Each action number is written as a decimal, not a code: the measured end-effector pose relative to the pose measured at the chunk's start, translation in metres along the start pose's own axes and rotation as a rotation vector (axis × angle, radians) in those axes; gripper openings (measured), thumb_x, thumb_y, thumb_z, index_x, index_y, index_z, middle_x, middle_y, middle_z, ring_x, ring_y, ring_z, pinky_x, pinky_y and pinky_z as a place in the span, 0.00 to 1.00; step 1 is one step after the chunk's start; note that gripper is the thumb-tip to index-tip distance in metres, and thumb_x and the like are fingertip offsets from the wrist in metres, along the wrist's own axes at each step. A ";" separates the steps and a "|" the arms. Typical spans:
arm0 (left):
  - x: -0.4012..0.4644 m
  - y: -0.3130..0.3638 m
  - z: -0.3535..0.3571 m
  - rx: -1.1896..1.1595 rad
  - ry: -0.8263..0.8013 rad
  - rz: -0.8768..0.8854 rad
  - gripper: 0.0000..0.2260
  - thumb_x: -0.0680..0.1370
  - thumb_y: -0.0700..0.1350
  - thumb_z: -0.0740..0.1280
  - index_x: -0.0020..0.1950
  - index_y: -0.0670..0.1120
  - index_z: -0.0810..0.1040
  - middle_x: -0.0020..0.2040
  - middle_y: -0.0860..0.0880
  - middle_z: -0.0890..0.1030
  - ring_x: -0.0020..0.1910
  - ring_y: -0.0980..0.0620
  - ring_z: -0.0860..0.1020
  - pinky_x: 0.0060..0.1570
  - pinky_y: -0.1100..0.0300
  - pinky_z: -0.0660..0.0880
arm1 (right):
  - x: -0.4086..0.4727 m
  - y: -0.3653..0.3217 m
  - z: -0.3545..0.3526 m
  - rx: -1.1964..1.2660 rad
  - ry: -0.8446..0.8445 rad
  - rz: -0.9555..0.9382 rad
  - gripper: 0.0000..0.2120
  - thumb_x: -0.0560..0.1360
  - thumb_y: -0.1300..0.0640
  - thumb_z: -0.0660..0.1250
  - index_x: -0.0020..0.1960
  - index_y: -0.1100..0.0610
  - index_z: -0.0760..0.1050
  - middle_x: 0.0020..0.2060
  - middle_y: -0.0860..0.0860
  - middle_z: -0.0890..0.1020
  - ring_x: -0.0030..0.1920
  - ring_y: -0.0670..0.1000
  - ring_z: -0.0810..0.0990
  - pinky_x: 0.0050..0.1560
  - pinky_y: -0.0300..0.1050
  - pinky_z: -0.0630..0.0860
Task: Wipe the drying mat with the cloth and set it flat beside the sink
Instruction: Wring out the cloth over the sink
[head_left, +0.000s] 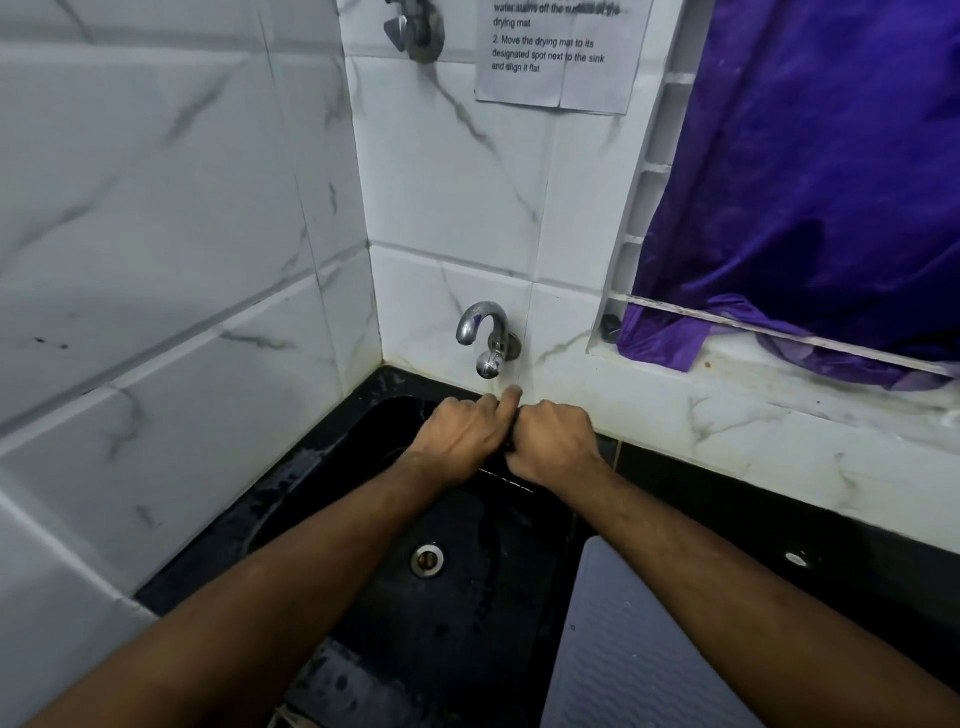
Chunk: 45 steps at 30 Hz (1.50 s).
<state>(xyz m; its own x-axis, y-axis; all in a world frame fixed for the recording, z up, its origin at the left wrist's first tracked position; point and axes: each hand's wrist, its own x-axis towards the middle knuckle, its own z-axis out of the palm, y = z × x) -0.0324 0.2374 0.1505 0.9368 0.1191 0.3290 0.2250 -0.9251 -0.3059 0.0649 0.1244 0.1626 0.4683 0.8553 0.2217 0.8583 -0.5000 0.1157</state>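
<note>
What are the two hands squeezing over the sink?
The left hand and right hand are closed together on something small and dark, over the black sink. It is mostly hidden, so what it is cannot be told.

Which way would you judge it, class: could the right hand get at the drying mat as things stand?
Probably yes. The drying mat lies uncovered beside the sink, under the right forearm. But the right hand is closed on something dark, pressed against the left hand.

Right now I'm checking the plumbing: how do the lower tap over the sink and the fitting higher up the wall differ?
The lower tap shows whole, a curved spout with a round knob beneath; the upper fitting is cut off by the frame's top edge. The lower tap sits just above the black sink, the upper fitting beside the paper notice. Both are silver metal, mounted on the same tiled wall.
</note>
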 end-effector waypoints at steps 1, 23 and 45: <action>-0.002 -0.006 0.002 0.039 0.018 0.085 0.22 0.80 0.42 0.60 0.70 0.41 0.53 0.47 0.45 0.79 0.37 0.44 0.82 0.30 0.52 0.73 | 0.001 -0.003 0.002 0.051 -0.042 0.022 0.12 0.70 0.45 0.66 0.47 0.52 0.79 0.41 0.52 0.84 0.43 0.56 0.84 0.38 0.45 0.70; -0.003 -0.030 -0.017 0.224 0.073 0.577 0.16 0.80 0.39 0.53 0.68 0.40 0.65 0.42 0.44 0.76 0.29 0.47 0.76 0.28 0.51 0.76 | -0.049 -0.033 0.030 1.684 -0.393 0.383 0.16 0.68 0.61 0.74 0.27 0.51 0.71 0.21 0.49 0.64 0.21 0.48 0.58 0.30 0.50 0.50; -0.072 0.036 0.011 -0.325 -0.310 -0.217 0.12 0.76 0.55 0.63 0.57 0.52 0.73 0.53 0.50 0.81 0.52 0.45 0.82 0.44 0.51 0.77 | -0.065 -0.017 0.043 0.199 -0.275 0.079 0.11 0.70 0.44 0.68 0.49 0.48 0.75 0.43 0.50 0.83 0.46 0.58 0.84 0.44 0.51 0.79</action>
<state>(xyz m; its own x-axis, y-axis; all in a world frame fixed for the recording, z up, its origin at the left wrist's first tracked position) -0.0883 0.1991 0.1060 0.9242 0.3773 0.0582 0.3747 -0.9257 0.0511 0.0291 0.0835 0.1049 0.5509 0.8331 -0.0503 0.8284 -0.5531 -0.0888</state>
